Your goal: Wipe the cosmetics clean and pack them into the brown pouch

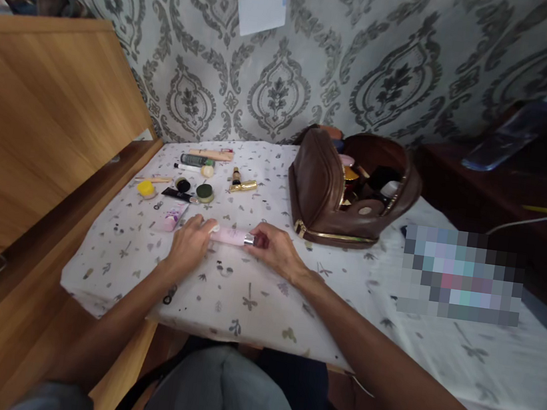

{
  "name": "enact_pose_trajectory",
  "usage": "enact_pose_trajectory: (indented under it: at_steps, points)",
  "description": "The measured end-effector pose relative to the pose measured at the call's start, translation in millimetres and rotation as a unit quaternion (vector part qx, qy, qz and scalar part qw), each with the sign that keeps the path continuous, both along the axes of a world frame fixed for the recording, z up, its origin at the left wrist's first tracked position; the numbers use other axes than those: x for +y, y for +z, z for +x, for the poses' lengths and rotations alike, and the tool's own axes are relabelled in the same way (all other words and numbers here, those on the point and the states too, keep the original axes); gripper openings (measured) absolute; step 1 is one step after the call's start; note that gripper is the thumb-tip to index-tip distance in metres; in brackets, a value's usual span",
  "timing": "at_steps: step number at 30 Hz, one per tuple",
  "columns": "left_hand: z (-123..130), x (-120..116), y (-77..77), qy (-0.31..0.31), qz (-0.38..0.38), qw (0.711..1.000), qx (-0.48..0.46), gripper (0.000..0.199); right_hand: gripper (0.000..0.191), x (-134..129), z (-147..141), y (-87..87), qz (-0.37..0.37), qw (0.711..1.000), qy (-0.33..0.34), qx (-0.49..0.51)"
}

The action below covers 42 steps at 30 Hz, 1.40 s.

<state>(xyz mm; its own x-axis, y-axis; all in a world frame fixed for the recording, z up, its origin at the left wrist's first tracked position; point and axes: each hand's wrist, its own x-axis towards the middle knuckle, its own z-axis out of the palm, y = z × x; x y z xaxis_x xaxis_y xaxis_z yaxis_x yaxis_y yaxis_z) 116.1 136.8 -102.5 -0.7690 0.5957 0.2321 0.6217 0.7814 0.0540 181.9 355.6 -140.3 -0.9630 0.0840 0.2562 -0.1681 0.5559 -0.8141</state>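
One pink tube (230,235), held crosswise near the centre of the frame

You have the tube just below and left of the frame's centre, above the patterned cloth (247,326). Its long axis runs left to right, close to level, with the silver band toward the right. Your left hand (191,242) grips the left end, which your fingers partly hide; your right hand (275,251) has its fingers closed around the banded end.

Just beyond your left hand, a small pink-and-purple tube (174,215) lies slantwise, its pink end toward the lower left. Farther up on the left you have a yellow-lidded jar (145,189) and a dark-green-topped jar (205,193); you can't see into either. Past them, a gold tube (245,186) lies nearly sideways.

Right of centre stands your brown bag (318,194), unzipped and gaping upward. Inside you can make out a gold-orange item (351,175), something black and a whitish piece (389,189), crowded together; the rest is too dark to name. Behind everything, a pale card (262,10) shows on the wallpaper (278,91), top centre.
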Motion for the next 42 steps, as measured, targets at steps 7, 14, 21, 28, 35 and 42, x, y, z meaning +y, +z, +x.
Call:
enact_pose_trajectory:
  at_steps: [7, 14, 21, 28, 35, 42]
  points:
    - [-13, -23, -6.3, 0.054, -0.004, 0.999, -0.005, 0.032, 0.015, 1, 0, -0.6, -0.008, 1.0, 0.011, 0.004]
    - [-9, -22, -4.0, 0.055, 0.018, 0.998, -0.011, 0.03, 0.028, 1, 1, 0.6, -0.012, 0.999, 0.03, 0.025]
    - [36, 17, 5.1, -0.062, 0.051, 0.997, -0.016, 0.035, 0.019, -3, 3, -1.0, -0.052, 0.998, 0.032, 0.028]
    - [41, 26, 5.2, -0.04, -0.017, 0.999, -0.004, 0.035, 0.02, -3, 2, -3.6, -0.052, 0.998, 0.032, 0.028]
    - [20, 1, 5.0, 0.031, -0.027, 0.999, -0.012, 0.033, 0.02, -3, 1, -3.0, -0.054, 0.997, 0.036, 0.029]
    - [7, -21, 3.5, 0.093, -0.034, 0.995, -0.03, 0.032, 0.017, -1, 3, -2.1, -0.043, 0.996, 0.05, 0.068]
